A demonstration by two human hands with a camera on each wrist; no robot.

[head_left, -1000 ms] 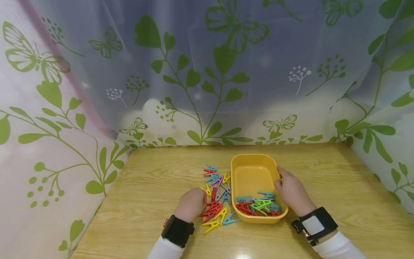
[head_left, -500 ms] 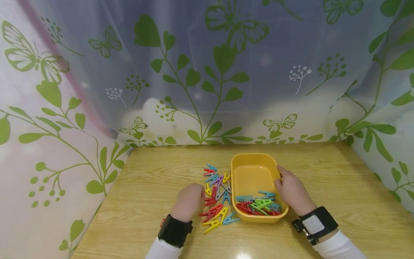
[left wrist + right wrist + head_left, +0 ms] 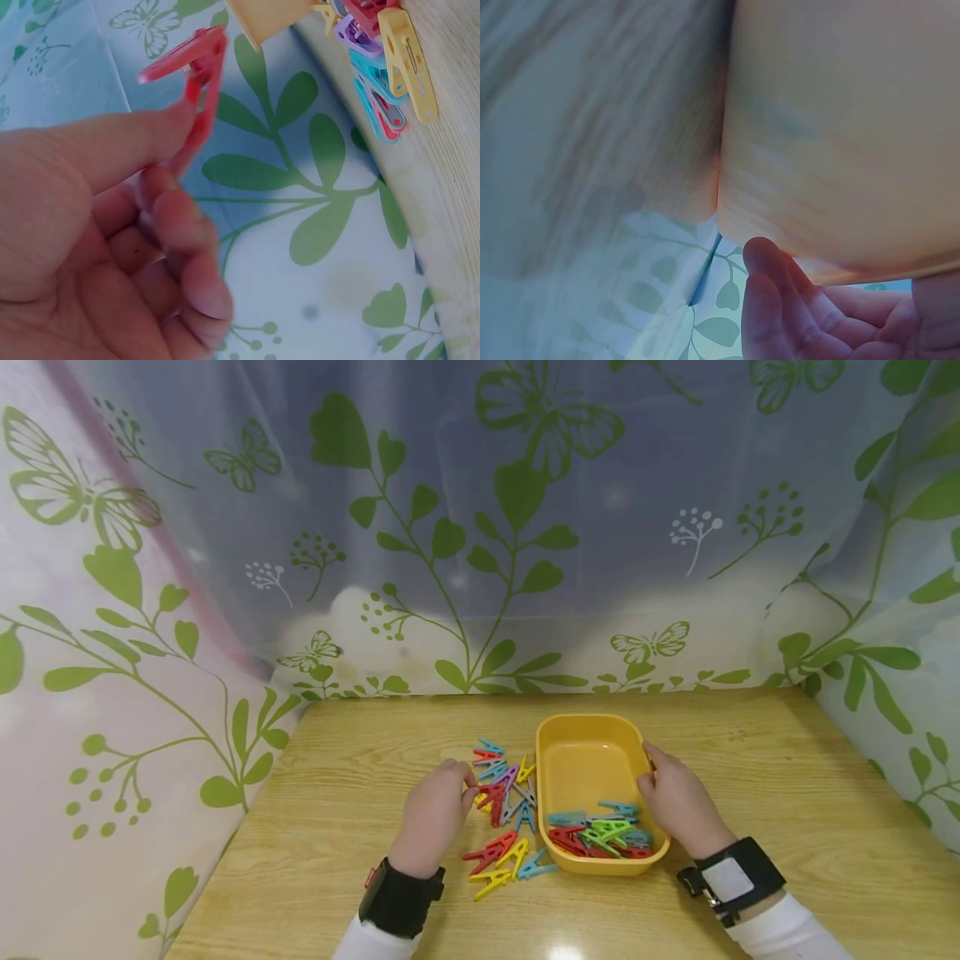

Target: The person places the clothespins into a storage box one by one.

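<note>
My left hand point(image 3: 435, 814) pinches a red clothespin point(image 3: 180, 58) between thumb and index finger, its other fingers curled below. In the head view the clothespin overlaps the loose pile left of the yellow bin point(image 3: 585, 768). That pile has a purple clothespin point(image 3: 510, 775), a blue clothespin point(image 3: 526, 816) and several others. My right hand point(image 3: 681, 802) grips the bin's right side, thumb over the rim and fingers against the outer wall in the right wrist view. Green clothespins point(image 3: 606, 837), with red and blue ones, lie at the bin's near end.
Nearer the front, a red clothespin point(image 3: 491, 852), a yellow clothespin point(image 3: 491, 885) and a light blue clothespin point(image 3: 536, 866) lie on the wooden table point(image 3: 360, 760). A leaf-patterned curtain point(image 3: 465, 568) encloses the table at the back and both sides.
My left hand has drawn a red clothespin out of the near part of the pile and carried it away from me, toward the back. The right hand and bin have stayed put.
</note>
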